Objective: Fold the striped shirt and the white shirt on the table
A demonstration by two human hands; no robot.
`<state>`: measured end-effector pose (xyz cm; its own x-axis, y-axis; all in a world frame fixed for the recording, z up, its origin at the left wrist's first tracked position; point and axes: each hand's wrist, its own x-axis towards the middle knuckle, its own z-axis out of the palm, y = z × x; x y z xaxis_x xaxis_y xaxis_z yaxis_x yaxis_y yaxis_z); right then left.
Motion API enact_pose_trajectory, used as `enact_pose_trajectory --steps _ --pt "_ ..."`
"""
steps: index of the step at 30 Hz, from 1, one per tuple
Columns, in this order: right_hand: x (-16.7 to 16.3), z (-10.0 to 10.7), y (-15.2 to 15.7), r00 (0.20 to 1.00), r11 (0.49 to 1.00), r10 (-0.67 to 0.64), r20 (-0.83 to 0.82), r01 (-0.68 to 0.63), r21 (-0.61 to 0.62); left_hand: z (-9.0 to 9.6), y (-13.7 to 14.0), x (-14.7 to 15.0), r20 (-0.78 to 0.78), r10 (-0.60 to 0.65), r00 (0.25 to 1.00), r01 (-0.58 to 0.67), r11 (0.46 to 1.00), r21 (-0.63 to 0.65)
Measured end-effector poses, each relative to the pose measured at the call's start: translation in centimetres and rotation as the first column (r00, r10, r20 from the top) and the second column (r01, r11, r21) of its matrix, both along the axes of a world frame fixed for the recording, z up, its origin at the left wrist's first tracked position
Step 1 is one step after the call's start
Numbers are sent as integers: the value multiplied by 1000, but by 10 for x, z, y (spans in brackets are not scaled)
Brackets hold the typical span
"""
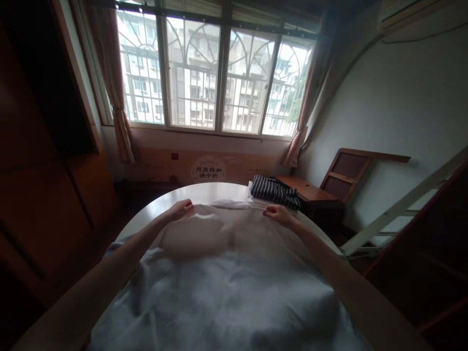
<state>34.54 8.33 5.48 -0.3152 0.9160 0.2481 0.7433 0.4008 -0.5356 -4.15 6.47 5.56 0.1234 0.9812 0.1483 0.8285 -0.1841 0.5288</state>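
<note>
A pale white shirt (226, 278) lies spread over the round table, wrinkled in its near part and smoother toward the far end. What looks like its collar (232, 204) is at the far edge, between my hands. My left hand (180, 209) pinches the far left corner of the cloth, near the shoulder. At the far right corner, my right hand (280, 214) has its fingers closed on the fabric too. Both arms reach forward along the shirt's sides. The near end of the cloth runs out of view at the bottom.
Folded black-and-white striped cloth (274, 191) lies on the white round table (146, 214), beyond my right hand. A wooden chair-like piece (343, 175) and a brown stool or low table (307, 189) stand to the right. A pale ladder-like frame (395, 214) leans nearer. Orange-brown cabinets (87, 195) line the left.
</note>
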Motion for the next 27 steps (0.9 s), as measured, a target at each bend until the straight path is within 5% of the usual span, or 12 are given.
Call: enact_pose_trajectory --steps 3,6,11,19,27 --pt "0 -7 1 988 993 -113 109 108 48 -8 1 6 -163 110 980 -63 962 267" --pt "-1 -27 -2 930 974 -224 289 220 48 -29 -1 8 -301 108 947 -15 955 295" --pt "21 -54 -6 895 959 -270 355 282 18 -54 -2 -16 -370 97 924 -71 994 82" --pt "79 -59 -19 905 964 -247 345 265 -5 -45 -8 -79 -156 56 986 -73 991 -108" --pt "129 -62 -49 900 948 -304 314 318 7 -31 -19 -127 21 34 999 -16 832 -554"
